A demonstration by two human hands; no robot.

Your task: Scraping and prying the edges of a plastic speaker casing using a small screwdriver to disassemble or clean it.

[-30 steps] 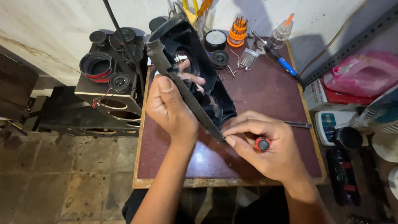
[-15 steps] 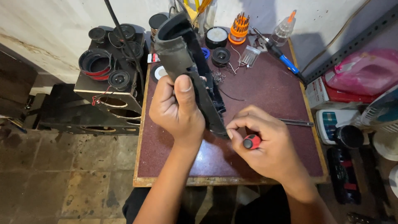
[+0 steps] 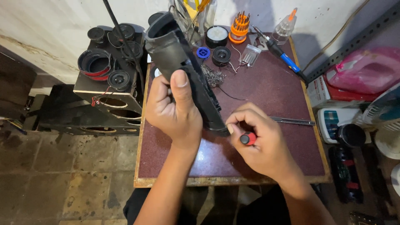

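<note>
A small maroon-topped workbench (image 3: 266,96) stands against a pale wall, loose speaker drivers (image 3: 221,55) at its far edge. The left hand (image 3: 175,110) is clamped around a black plastic speaker housing (image 3: 183,66), tilting it up off the bench, apparently so its near end meets the tool. The right hand (image 3: 258,141), fingers closed on a red-capped screwdriver (image 3: 248,138), presses the tip there

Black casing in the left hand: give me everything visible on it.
The casing is a long black shell, plastic by the look, matte, with a rounded open end pointing up and away. It stands tilted over the table, lower end near the tabletop. The left hand wraps its middle, thumb on its face. The right hand presses a red-capped screwdriver at its lower end.
</note>
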